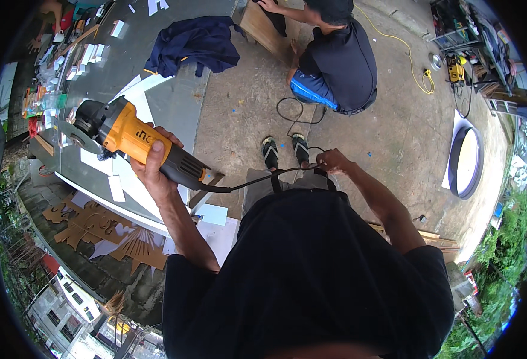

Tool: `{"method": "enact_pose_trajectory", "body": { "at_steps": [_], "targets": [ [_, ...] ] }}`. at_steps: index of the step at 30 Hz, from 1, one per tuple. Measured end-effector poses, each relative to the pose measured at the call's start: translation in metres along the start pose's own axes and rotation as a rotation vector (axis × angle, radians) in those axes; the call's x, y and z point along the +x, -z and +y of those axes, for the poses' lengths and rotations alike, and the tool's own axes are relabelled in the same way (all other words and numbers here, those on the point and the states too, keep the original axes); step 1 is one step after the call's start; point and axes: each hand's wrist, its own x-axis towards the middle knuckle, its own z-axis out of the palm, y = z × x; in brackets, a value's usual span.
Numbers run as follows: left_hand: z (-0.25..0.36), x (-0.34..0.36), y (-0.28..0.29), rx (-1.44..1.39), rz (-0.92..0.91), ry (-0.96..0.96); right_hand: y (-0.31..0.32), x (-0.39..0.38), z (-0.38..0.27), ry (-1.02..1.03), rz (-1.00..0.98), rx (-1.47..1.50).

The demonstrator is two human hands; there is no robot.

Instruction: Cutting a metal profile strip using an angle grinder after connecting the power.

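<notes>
My left hand (154,161) is wrapped round the body of a yellow and black angle grinder (138,133), held up over the grey worktable (174,107). The grinder's head and disc point to the far left. From its rear end a black power cord (251,185) runs to my right hand (333,161), whose fingers are closed on it in front of my waist. Beyond that hand the cord seems to carry on toward a loop lying on the concrete floor.
A dark blue cloth garment (195,45) lies on the worktable near white offcuts. Ahead, another person (341,60) crouches beside a wooden board (268,30). To the right are a yellow cord (408,48), a yellow machine (455,69) and a round black-rimmed panel (466,163). Cardboard cutouts (105,227) lie lower left.
</notes>
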Motion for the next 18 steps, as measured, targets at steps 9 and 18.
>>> {"method": "enact_pose_trajectory", "body": {
  "at_steps": [9,18],
  "targets": [
    [0.002,0.026,0.038,-0.005,0.047,-0.024,-0.016,-0.174,0.099,-0.406,0.142,-0.246],
    [-0.014,0.045,0.036,-0.082,-0.031,0.023,0.03,-0.266,0.092,-0.464,0.402,-0.13]
  ]
}}
